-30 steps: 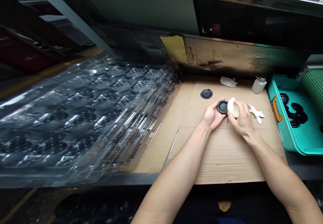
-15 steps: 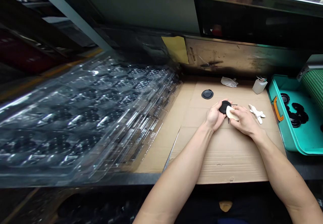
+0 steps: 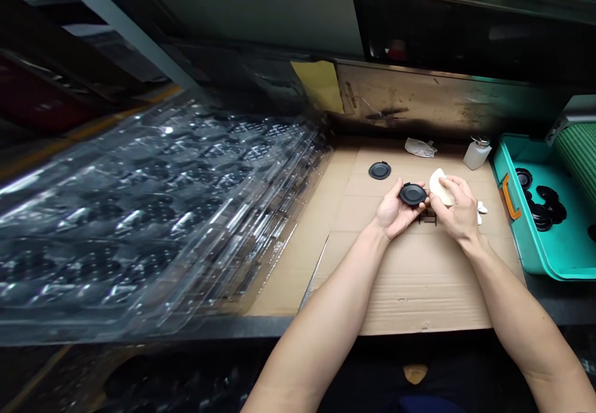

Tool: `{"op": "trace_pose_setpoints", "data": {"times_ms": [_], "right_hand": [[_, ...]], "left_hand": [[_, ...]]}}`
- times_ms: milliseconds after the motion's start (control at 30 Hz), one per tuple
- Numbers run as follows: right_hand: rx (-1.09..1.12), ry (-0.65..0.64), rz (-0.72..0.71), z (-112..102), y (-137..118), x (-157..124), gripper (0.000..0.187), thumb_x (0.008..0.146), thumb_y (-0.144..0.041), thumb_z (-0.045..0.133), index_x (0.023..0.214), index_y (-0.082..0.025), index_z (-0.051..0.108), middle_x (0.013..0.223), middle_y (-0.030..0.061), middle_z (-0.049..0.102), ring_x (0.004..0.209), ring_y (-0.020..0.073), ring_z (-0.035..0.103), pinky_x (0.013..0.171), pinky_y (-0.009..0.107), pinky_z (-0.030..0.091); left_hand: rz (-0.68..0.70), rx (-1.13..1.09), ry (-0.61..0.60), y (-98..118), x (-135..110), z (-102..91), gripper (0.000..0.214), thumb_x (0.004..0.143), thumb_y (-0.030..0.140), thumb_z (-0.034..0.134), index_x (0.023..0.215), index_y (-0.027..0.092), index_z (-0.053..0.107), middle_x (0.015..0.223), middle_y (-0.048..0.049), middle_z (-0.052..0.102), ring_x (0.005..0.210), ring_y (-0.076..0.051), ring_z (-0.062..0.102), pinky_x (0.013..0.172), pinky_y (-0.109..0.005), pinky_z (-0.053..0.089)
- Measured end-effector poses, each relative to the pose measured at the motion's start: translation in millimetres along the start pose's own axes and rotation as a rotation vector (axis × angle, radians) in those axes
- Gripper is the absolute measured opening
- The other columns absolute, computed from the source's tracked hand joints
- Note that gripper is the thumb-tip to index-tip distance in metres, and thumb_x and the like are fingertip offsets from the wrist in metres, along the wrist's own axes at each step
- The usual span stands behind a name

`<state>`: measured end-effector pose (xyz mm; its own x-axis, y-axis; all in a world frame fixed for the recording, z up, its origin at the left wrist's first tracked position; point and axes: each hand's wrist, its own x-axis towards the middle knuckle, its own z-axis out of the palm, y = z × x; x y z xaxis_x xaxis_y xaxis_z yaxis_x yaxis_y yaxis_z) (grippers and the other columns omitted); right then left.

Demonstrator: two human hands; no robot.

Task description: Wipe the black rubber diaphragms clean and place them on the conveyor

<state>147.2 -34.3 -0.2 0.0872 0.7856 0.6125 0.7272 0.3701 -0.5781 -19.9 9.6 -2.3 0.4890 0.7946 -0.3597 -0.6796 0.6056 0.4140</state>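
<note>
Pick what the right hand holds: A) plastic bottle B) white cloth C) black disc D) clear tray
B: the right hand grips the white cloth, while the black disc sits in the left hand.

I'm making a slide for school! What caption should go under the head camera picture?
A left hand holds a black disc while a right hand holds a white cloth beside it, above a cardboard sheet.
</note>
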Motion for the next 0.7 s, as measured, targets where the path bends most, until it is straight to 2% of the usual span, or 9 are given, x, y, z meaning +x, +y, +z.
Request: {"op": "trace_pose_setpoints", "data": {"times_ms": [133, 233, 400, 500, 600, 700], "right_hand": [[-0.035, -0.012, 0.034, 1.6, 0.6, -0.6, 0.036, 0.092, -0.040, 0.062, 0.121, -0.021, 0.071, 0.128, 0.0137, 0.066, 0.119, 0.0271, 0.065, 0.105, 0.044, 0.054], [-0.067, 0.010, 0.073, 2.4, 7.7, 0.1, 0.036, 0.091, -0.040, 0.063, 0.120, -0.020, 0.072, 0.126, 0.0139, 0.067, 0.117, 0.0275, 0.066, 0.104, 0.045, 0.055], [-0.126, -0.005, 0.064, 4.4, 11.4, 0.0, 0.034, 0.092, -0.040, 0.063, 0.119, -0.021, 0.072, 0.126, 0.0143, 0.068, 0.116, 0.0272, 0.067, 0.102, 0.044, 0.056], [-0.102, 0.008, 0.032, 4.5, 5.9, -0.6, 0.034, 0.093, -0.040, 0.062, 0.119, -0.020, 0.072, 0.125, 0.0143, 0.069, 0.117, 0.0269, 0.067, 0.103, 0.043, 0.056], [-0.088, 0.018, 0.024, 2.4, -1.8, -0.4, 0.035, 0.094, -0.041, 0.061, 0.120, -0.020, 0.071, 0.127, 0.0144, 0.069, 0.119, 0.0273, 0.066, 0.104, 0.045, 0.056], [-0.054, -0.047, -0.005, 1.2, -6.4, -0.9, 0.036, 0.094, -0.042, 0.061, 0.122, -0.022, 0.071, 0.130, 0.0134, 0.069, 0.121, 0.0279, 0.065, 0.106, 0.046, 0.055]], "left_hand": [[-0.097, -0.060, 0.039, 2.4, -0.4, -0.1, 0.069, 0.106, 0.061, 0.028, 0.122, 0.005, 0.064, 0.084, -0.0163, 0.069, 0.064, -0.017, 0.065, 0.049, -0.022, 0.054], [-0.132, -0.101, 0.029, 5.5, -2.4, -0.9, 0.075, 0.103, 0.068, 0.029, 0.124, 0.005, 0.063, 0.083, -0.0152, 0.069, 0.060, -0.015, 0.064, 0.047, -0.021, 0.055], [-0.147, -0.095, 0.039, 7.0, -4.0, -1.4, 0.077, 0.104, 0.068, 0.028, 0.126, 0.003, 0.062, 0.081, -0.0148, 0.070, 0.055, -0.014, 0.064, 0.046, -0.020, 0.055], [-0.093, -0.036, 0.068, 4.8, -2.8, -1.7, 0.075, 0.105, 0.065, 0.027, 0.123, 0.003, 0.065, 0.082, -0.0161, 0.073, 0.056, -0.016, 0.066, 0.047, -0.022, 0.055], [0.005, 0.073, 0.072, -0.1, -0.7, -1.6, 0.072, 0.105, 0.066, 0.029, 0.110, 0.006, 0.070, 0.083, -0.0166, 0.075, 0.059, -0.018, 0.069, 0.049, -0.025, 0.056], [0.097, 0.166, 0.060, -8.1, 1.3, -0.2, 0.066, 0.104, 0.067, 0.035, 0.097, 0.012, 0.072, 0.079, -0.0127, 0.075, 0.064, -0.019, 0.071, 0.056, -0.027, 0.059]]}}
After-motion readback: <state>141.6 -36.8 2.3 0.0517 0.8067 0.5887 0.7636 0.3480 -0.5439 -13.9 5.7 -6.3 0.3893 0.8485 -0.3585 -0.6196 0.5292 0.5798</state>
